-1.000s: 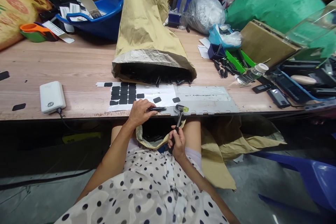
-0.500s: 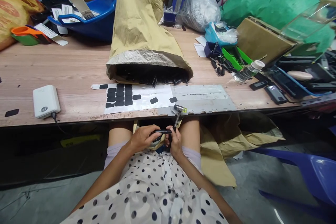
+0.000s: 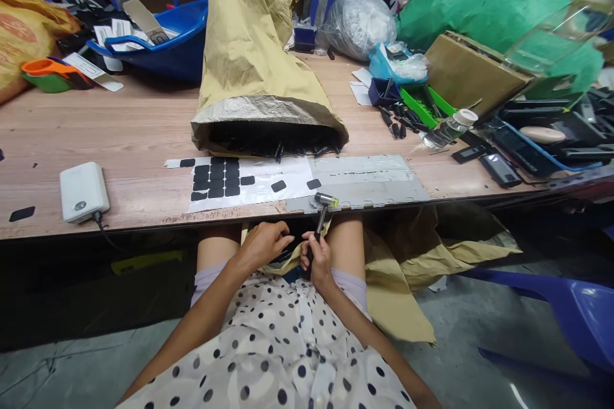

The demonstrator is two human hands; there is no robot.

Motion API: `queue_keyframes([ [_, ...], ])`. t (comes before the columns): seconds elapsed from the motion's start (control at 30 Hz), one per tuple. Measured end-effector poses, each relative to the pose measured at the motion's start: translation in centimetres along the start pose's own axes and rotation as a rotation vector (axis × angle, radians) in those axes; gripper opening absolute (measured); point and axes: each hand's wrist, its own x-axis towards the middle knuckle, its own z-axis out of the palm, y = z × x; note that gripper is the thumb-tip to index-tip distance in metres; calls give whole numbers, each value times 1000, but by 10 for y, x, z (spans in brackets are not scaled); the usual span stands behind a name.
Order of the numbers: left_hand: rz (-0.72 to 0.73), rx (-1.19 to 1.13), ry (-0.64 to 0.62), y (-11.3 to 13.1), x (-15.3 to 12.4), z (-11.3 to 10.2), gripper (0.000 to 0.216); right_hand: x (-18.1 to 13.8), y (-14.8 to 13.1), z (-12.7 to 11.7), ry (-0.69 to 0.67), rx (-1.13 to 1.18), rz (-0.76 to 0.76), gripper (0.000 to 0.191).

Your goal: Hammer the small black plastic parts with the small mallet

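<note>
The right hand (image 3: 317, 260) is gripping a small hammer (image 3: 323, 206) by the tabletop (image 3: 144, 134) edge, while the left hand (image 3: 263, 246) is lying loose-fingered on the lap bag (image 3: 286, 264).

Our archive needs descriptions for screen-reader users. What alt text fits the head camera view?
A seated person's right hand grips a small hammer by its handle at the table edge, while the left hand sits over a brown paper bag in the lap. On the table lie a sheet of black pads and a large open paper sack.
</note>
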Motion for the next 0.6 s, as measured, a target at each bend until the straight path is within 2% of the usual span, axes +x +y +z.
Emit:
queue_keyframes([
  [0.07, 57, -116, 125, 10, 15, -18, 24, 0, 0, 0, 7, 4, 5, 42],
  [0.13, 53, -155, 355, 11, 39, -37, 27, 0, 0, 0, 5, 3, 11, 43],
  [0.23, -94, -115, 719, -2, 86, -61, 27, 0, 0, 0, -5, 2, 18, 42],
  [0.33, -227, -103, 933, -23, 133, -79, 28, -1, 0, 1, -5, 8, 17, 42],
  [0.4, -306, -121, 916, -35, 156, -88, 31, -1, 0, 2, 3, 9, 19, 42],
  [0.47, -350, -133, 826, -41, 170, -96, 32, -2, 0, 3, 10, 10, 20, 42],
  [0.53, -363, -126, 763, -42, 176, -102, 31, -2, -1, 3, 7, 13, 19, 41],
  [0.6, -354, -107, 772, -39, 172, -104, 27, -2, 0, 4, -1, 16, 20, 40],
])
